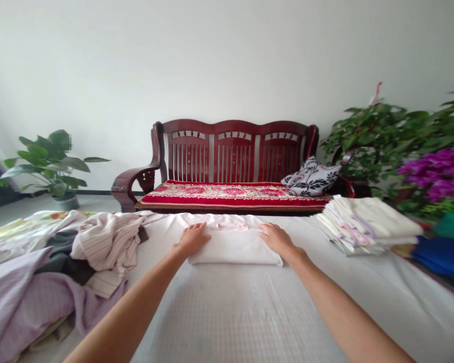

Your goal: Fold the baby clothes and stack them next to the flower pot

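A white garment [234, 248], folded into a wide flat bundle with a pinkish neckline at its far edge, lies on the white cloth [242, 307] that covers the surface before me. My left hand [193, 239] rests flat on the bundle's far left corner, fingers stretched forward. On the far right corner lies my right hand [277, 238], its fingers likewise extended and pointing inward. Neither hand grips the fabric. Both forearms reach in from the bottom of the view.
Loose crumpled clothes [106, 242] heap at the left. A stack of folded white clothes [371, 222] stands at the right, with blue folded fabric [444, 257] beyond it. Behind are a wooden bench [232, 151], a patterned cushion [312, 177], potted plants [60, 164] and purple flowers [439, 171].
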Available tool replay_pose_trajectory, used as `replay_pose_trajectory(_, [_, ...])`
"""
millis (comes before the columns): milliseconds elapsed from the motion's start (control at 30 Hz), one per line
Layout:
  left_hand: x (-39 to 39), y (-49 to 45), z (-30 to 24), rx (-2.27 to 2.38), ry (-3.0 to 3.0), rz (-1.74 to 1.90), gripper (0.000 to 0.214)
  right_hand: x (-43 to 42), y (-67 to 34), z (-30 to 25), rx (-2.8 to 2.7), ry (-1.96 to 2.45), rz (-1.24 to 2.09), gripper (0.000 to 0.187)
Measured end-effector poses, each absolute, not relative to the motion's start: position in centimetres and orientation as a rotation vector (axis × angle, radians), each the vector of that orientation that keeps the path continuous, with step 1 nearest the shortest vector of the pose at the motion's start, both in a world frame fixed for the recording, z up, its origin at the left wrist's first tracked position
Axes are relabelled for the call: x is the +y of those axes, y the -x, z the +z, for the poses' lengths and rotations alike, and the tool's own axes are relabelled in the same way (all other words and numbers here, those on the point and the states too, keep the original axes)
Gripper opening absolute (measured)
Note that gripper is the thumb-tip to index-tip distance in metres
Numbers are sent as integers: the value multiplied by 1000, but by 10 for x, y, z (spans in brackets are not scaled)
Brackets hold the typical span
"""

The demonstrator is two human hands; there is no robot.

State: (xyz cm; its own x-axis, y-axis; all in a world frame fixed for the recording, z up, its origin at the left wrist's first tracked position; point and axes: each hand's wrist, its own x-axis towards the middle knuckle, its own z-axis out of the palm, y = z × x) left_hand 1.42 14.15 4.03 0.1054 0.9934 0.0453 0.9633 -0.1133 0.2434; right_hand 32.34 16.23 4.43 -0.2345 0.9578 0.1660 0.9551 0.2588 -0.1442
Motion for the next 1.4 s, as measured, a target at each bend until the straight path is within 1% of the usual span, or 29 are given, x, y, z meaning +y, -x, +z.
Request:
replay_pose_trajectory(67, [147,-10,45,2028,-2169,305,61,165,-327,54,-2312,1828,57,38])
replay_pose_trajectory(133, [152,-5,50,2052,-2117,306,58,168,-327,63,-2318,1874,128,36])
replay_pose_trajectory(267, [154,0,58,2002,-2084,302,27,169,-325,80,-2317,1929,286,27])
replay_pose_trajectory(367, [147,4,70,1971,-2123,412,22,163,-327,94,-2305,1871,302,24])
replay_pose_trajectory(433, [138,9,80,1924,-2214,654,19,154,-332,104,-2252,1783,244,23])
replay_pose_trajectory(533, [113,18,94,1734,-2472,1087,13,130,-343,115,-2116,1459,31,18])
replay_pose_trajectory(600, [89,23,95,1568,-2687,1200,9,108,-351,112,-2079,1207,-136,18])
replay_pose_trajectory(667, [62,24,87,1411,-2872,1136,6,84,-358,98,-2136,1070,-246,24])
replay_pose_trajectory(733, [38,22,71,1309,-2972,962,12,62,-365,77,-2244,1029,-248,30])
replay_pose_trajectory(833, [13,20,46,1248,-2955,748,29,37,-375,48,-2423,1049,-90,40])
replay_pose_trajectory(900, [6,20,40,1267,-2876,710,40,28,-380,40,-2431,1123,-2,43])
replay_pose_trajectory(967, [6,17,43,1314,-2782,757,46,26,-380,43,-2366,1229,22,41])
replay_pose_trajectory(1067, [12,-2,59,1383,-2581,893,45,31,-360,55,-2206,1326,42,38])
replay_pose_trajectory(1200, [22,-55,66,1576,-2278,972,47,41,-305,60,-2211,1258,79,44])
replay_pose_trajectory(1300, [28,-84,53,1569,-2425,832,44,51,-276,48,-2343,1291,49,49])
replay_pose_trajectory(1400, [32,-87,36,1642,-2567,617,50,61,-276,30,-2431,1430,-30,52])
